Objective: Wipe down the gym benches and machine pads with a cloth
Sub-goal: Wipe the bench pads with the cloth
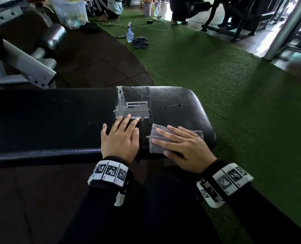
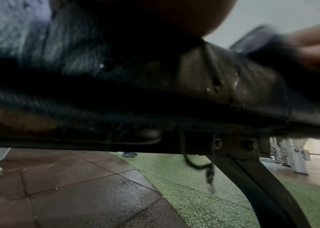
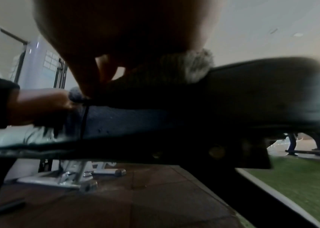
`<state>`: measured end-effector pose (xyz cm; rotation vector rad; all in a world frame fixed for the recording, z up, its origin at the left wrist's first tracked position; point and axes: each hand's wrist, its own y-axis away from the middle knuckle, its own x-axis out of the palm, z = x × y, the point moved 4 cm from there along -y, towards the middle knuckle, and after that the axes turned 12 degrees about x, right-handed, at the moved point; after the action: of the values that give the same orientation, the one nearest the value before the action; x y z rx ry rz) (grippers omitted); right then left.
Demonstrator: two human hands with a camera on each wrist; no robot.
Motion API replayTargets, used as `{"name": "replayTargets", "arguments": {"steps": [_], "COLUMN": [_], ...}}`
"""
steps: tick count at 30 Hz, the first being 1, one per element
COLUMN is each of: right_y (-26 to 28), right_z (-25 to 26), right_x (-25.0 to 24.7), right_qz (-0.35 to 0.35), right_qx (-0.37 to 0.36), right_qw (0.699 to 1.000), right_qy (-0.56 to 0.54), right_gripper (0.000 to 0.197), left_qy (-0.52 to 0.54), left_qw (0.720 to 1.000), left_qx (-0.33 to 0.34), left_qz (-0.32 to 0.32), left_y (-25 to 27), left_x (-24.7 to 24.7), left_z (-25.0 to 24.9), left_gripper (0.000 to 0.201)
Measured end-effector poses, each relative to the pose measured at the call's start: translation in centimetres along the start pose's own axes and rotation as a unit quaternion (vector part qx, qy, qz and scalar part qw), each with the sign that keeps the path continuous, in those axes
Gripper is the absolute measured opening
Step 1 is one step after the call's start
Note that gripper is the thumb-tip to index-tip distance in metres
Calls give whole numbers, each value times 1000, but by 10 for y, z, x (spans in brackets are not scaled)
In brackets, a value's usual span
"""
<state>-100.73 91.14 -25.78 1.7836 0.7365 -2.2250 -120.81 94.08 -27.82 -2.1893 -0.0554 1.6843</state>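
Two hands flat on bench (image 1: 58,120): right hand (image 1: 185,143) pressing cloth (image 1: 156,140) near end, left hand (image 1: 119,138) beside, fingers straight, holding nothing. Still wet drops on top, so probably lots left to wipe.

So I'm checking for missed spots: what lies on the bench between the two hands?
In the head view, only a narrow strip of black bench pad separates the left hand from the right hand and its cloth.

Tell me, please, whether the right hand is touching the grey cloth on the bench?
Touching: the head view shows the right hand lying flat on the grey cloth, fingers spread across it, pressing it onto the bench.
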Motion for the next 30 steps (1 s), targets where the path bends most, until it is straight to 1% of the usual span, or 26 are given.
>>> {"name": "replayTargets", "arguments": {"steps": [4, 7, 10, 13, 15, 18, 20, 23, 27, 29, 30], "right_y": [18, 12, 2, 3, 12, 29, 36, 30, 13, 13, 16], "right_z": [-11, -1, 15, 10, -8, -42, -51, -35, -2, -2, -7], "right_x": [0, 5, 11, 11, 8, -1, -3, 0, 10, 11, 11], "right_qz": [-50, -85, -92, -84, -82, -96, -111, -125, -118, -117, -117], "right_qx": [-68, -88, -116, -143, -138, -85, -60, -64, -94, -86, -72], "right_qw": [996, 992, 989, 986, 987, 992, 992, 990, 989, 989, 990], "right_qy": [-7, -4, 2, 14, 21, 21, 18, 12, 10, 16, 19], "right_gripper": [37, 39, 41, 42, 40, 40, 40, 36, 35, 37, 37], "left_qy": [-3, -7, -14, -14, -14, -15, -15, -16, -17, -17, -18], "left_qw": [1000, 1000, 1000, 1000, 1000, 1000, 1000, 1000, 1000, 1000, 1000], "left_qx": [1, 2, 8, 9, 8, 3, 2, 1, 2, 4, 5], "left_qz": [1, 5, 4, 1, 4, 2, -1, -3, 0, 2, 3], "left_y": [-1, -1, 0, 0, 0, -1, -1, -1, -1, 0, 0], "left_x": [1, 1, 0, 0, 1, 1, 1, 1, 2, 2, 1], "left_z": [-1, 0, 0, 1, 1, 0, -1, -1, 0, 0, 0], "left_gripper": [50, 46, 45, 45, 48, 52, 53, 54, 53, 54, 54]}}
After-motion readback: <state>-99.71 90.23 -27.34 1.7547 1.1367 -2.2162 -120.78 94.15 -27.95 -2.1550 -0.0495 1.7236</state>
